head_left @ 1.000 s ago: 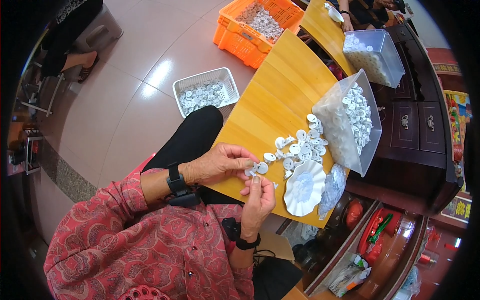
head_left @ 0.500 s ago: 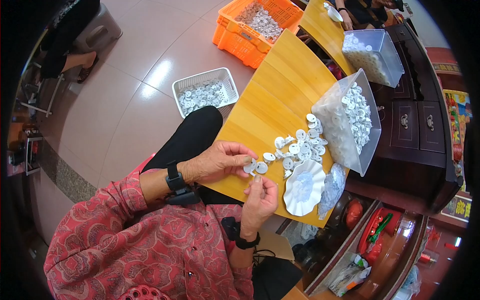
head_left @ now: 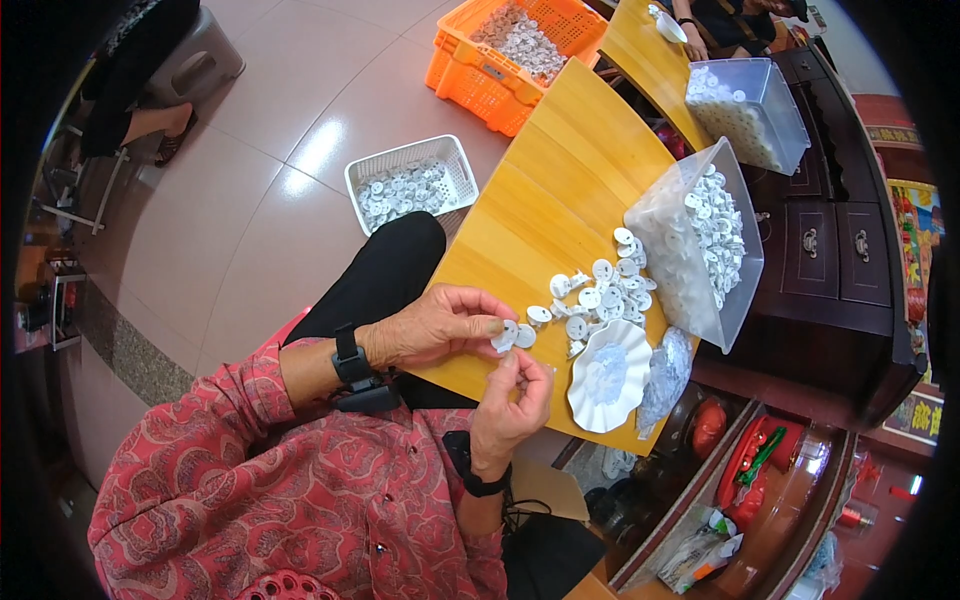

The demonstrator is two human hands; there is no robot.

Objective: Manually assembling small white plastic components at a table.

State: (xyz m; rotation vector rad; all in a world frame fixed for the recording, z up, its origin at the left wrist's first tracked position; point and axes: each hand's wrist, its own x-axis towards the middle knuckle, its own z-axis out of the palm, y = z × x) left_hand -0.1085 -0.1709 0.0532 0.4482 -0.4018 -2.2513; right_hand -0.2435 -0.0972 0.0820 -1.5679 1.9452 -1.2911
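Note:
Thumb and fingers of my left hand [head_left: 440,325] are closed on a small white round plastic part [head_left: 505,337] above the table's near edge. My right hand [head_left: 512,400] is just below it, thumb and forefinger pinched together. Whatever sits in that pinch is too small to make out. Right beside the held part is another white disc [head_left: 525,336]. Farther right, a loose heap of the same white parts [head_left: 610,295] lies on the yellow wooden table [head_left: 545,170]. A white wavy-rimmed dish [head_left: 585,405] with small clear pieces stands near my right hand.
A clear bin [head_left: 665,265] full of white parts leans at the table's right, by a clear plastic bag [head_left: 664,375]. On the floor stand a white basket [head_left: 462,180] and an orange crate [head_left: 465,90]. Another person's hand [head_left: 692,42] shows at the far table.
The part in my left hand has shifted slightly right and turned. My right hand has drawn a little left and down, its pinch still close to the part.

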